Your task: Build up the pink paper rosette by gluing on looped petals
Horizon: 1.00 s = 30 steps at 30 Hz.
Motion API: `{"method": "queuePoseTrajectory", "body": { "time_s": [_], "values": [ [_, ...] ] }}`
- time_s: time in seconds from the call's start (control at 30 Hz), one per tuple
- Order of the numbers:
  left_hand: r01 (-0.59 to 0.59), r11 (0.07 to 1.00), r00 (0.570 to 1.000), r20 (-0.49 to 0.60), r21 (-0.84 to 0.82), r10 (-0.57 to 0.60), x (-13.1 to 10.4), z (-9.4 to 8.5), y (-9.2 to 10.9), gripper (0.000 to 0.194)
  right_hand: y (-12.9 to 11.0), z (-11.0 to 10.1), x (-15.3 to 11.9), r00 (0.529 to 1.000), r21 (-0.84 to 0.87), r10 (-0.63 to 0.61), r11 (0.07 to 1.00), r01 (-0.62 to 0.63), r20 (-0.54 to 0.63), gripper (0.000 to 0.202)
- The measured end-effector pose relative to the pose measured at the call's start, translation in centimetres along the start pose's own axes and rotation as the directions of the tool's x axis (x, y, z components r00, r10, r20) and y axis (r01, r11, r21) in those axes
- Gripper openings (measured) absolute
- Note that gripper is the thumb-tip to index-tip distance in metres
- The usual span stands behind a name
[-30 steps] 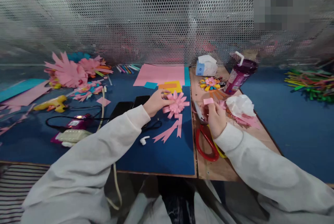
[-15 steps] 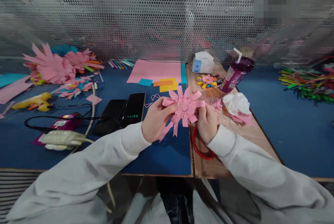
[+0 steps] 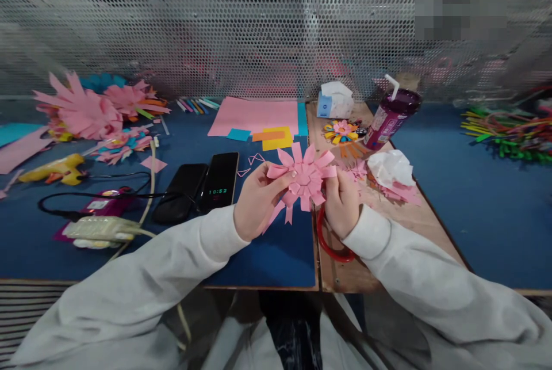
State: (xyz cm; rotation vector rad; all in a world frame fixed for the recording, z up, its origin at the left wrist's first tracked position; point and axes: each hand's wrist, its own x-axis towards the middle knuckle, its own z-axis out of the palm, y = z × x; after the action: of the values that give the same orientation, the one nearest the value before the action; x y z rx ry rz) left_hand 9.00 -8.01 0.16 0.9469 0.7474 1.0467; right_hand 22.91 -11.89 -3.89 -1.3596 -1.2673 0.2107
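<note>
Between my two hands, above the table, is a pink paper flower (image 3: 305, 177) with looped petals around a layered centre and strips hanging below. My left hand (image 3: 260, 198) is closed on its left side, the thumb lying across the front near the centre. At its right edge my right hand (image 3: 342, 200) pinches a petal between thumb and fingers. Red scissor-like handles (image 3: 332, 252) lie on the wood just below my right hand, partly hidden by it. Small pink paper outlines (image 3: 255, 159) lie behind my left hand.
Two phones (image 3: 219, 181), a power strip (image 3: 101, 229) with cables and a yellow glue gun (image 3: 56, 170) lie left. Paper flowers (image 3: 86, 108) are piled behind them. A purple bottle (image 3: 390, 119), tissue box (image 3: 335, 102) and crumpled tissue (image 3: 390, 170) stand or lie right. Behind rises a perforated metal panel (image 3: 259, 25).
My hands stay on the pink paper flower. My left thumb has shifted slightly on its front, and the flower has turned a little. The view has moved slightly.
</note>
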Motion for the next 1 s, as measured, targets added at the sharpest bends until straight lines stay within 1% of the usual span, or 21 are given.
{"method": "queuePoseTrajectory", "body": {
  "time_s": [0.4,0.53,0.77,1.0],
  "values": [
    [-0.005,0.999,1.0,-0.003,0.033,0.005,-0.37,0.12,0.1,0.026,-0.3,-0.35,-0.14,0.999,0.003,-0.031,1.0,0.031,0.041,0.031],
    [-0.013,0.999,1.0,0.007,0.047,0.013,-0.42,0.09,0.17,0.027,-0.23,-0.42,-0.17,0.998,-0.001,-0.03,1.0,0.03,0.051,0.032],
    [-0.014,0.999,1.0,-0.016,0.031,0.014,-0.47,0.21,0.31,0.029,-0.2,-0.54,-0.16,0.996,0.008,-0.018,1.0,0.017,0.083,0.035],
    [-0.006,0.999,1.0,-0.012,0.036,0.006,-0.45,0.22,0.41,0.03,-0.57,-0.81,0.06,0.994,0.01,-0.051,0.999,0.05,0.099,0.032]
  ]
}}
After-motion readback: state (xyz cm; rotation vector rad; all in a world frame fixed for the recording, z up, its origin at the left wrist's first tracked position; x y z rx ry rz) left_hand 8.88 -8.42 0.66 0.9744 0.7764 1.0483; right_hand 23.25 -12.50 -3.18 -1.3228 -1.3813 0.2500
